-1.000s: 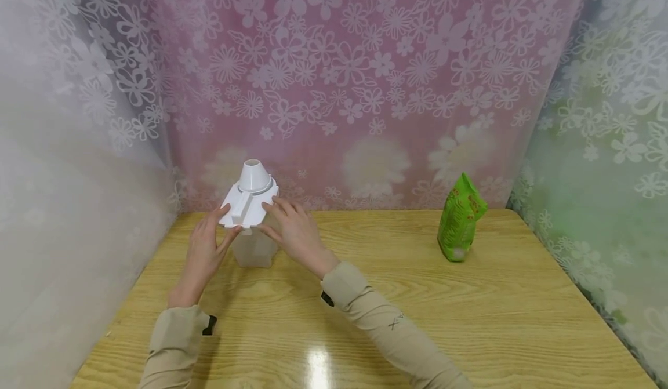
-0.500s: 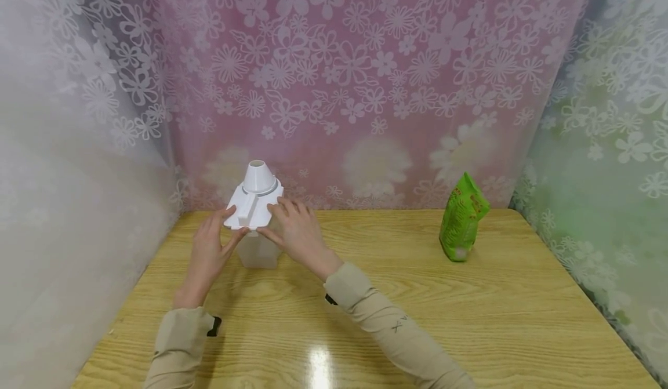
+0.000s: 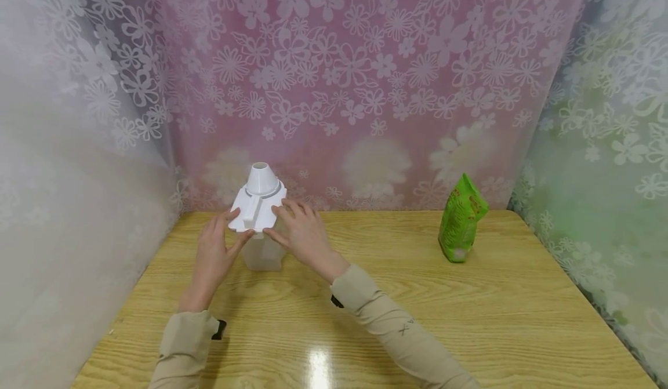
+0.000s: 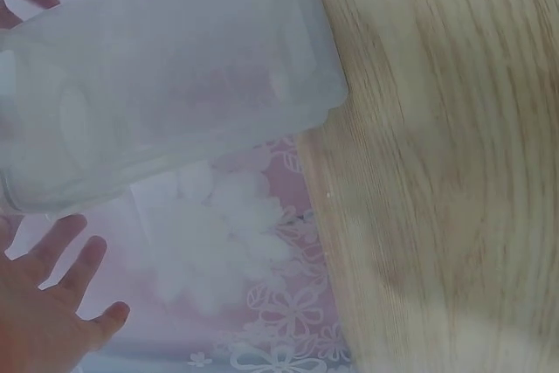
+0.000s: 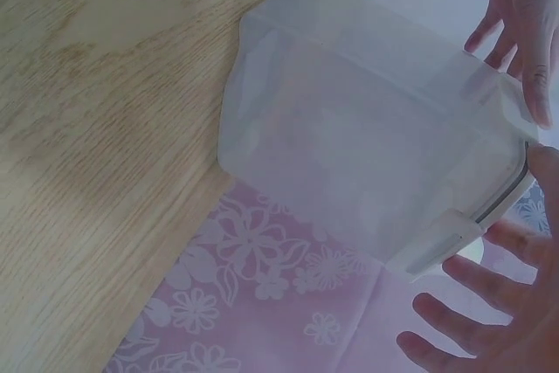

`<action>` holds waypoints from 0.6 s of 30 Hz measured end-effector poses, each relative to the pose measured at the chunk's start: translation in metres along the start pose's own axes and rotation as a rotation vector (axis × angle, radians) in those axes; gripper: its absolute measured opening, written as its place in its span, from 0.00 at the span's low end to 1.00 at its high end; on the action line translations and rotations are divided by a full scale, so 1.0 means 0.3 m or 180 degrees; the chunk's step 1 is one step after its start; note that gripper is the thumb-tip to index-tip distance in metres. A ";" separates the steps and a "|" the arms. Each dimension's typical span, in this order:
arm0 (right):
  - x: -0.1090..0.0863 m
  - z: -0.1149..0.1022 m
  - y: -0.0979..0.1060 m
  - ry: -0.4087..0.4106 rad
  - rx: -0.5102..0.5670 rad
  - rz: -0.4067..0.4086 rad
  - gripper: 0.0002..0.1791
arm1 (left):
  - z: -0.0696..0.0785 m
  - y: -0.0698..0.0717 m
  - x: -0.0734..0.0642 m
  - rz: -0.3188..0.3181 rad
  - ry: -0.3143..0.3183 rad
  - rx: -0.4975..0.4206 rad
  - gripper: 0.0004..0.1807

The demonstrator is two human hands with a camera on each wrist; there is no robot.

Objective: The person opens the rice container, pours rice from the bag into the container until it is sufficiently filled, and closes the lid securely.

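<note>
A translucent storage container stands upright at the left of the table, its base at the tabletop. Its white lid carries a raised bar and a white cone-shaped piece with an open top. My left hand grips the lid's left corner, thumb along the front edge and fingertips at the side. Across from it, my right hand holds the right corner likewise. In the right wrist view the other right fingers spread off the container wall. The container looks see-through, with no contents visible.
A green packet stands upright at the right of the wooden table. A pink floral curtain hangs behind the back edge. Pale curtains enclose the left side and greenish floral ones the right.
Both hands and the container have shifted slightly to the right and a little nearer. Their hold on the lid stays the same. The green packet has not moved on the table.
</note>
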State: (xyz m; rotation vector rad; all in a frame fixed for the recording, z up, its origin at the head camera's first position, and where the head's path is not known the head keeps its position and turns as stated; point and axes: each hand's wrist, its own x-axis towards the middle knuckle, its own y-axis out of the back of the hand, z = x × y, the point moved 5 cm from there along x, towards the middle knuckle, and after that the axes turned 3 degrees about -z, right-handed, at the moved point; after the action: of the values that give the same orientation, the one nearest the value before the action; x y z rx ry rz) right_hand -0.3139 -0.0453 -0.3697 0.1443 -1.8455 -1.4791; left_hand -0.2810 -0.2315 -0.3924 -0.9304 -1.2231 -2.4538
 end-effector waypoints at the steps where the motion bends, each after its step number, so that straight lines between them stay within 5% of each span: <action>1: -0.002 0.002 0.001 0.0002 0.0013 0.0009 0.31 | 0.003 -0.001 -0.001 0.0000 0.0006 -0.0007 0.34; 18: -0.039 0.042 0.027 0.0045 0.0165 0.0103 0.30 | 0.049 -0.020 -0.004 0.0090 -0.0081 0.0078 0.33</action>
State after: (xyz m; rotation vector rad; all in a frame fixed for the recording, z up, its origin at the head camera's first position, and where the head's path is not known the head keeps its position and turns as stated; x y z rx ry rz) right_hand -0.3105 -0.0268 -0.3688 0.1488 -1.8672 -1.4053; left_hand -0.2767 -0.2163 -0.3904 -0.9687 -1.2370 -2.4071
